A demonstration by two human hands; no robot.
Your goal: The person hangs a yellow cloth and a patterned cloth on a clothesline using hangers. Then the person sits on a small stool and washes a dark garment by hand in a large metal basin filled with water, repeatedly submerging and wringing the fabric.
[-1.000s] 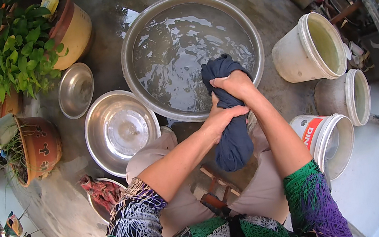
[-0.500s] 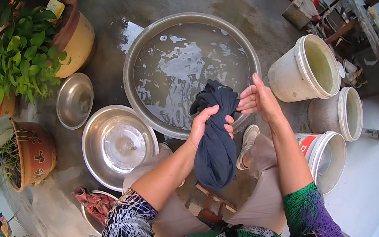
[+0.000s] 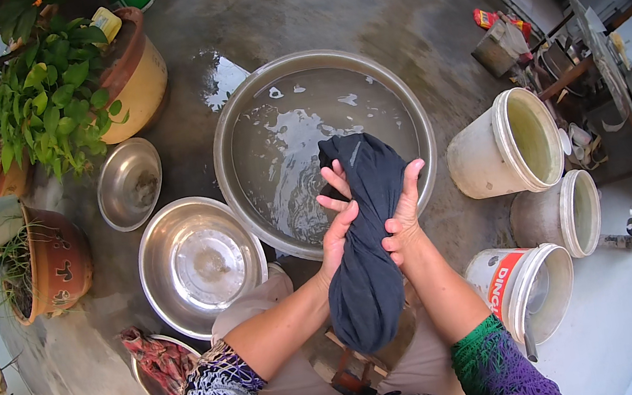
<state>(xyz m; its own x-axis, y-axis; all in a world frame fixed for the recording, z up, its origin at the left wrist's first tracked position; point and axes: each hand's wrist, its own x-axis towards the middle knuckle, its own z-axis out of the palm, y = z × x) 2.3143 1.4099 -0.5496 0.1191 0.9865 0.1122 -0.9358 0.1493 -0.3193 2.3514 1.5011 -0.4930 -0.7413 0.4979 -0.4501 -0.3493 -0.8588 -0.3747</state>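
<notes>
A wet-looking, dark navy cloth (image 3: 368,271) is bunched and twisted between my hands, its narrow middle in my grip and a rounded fold hanging toward my lap. My left hand (image 3: 334,242) holds this waist from the left, thumb on top, with fingertips showing at the right side. From the right my right hand (image 3: 410,212) reaches beneath the cloth. Its thumb points up beside the cloth, and its spread fingers come out on the left. The cloth's upper end is over the near part of a wide metal basin (image 3: 221,134) of cloudy water.
A shiny steel bowl (image 3: 157,258), a smaller bowl (image 3: 130,184) and a bowl with red cloth (image 3: 161,355) are on the left, near potted plants (image 3: 60,97). White buckets (image 3: 481,156) line the right, near a wall tap (image 3: 630,232). My knees flank a low wooden stool (image 3: 354,367).
My right hand has moved in from beside the cloth to take hold under it. The cloth's upper end has spread out, and the view has shifted slightly.
</notes>
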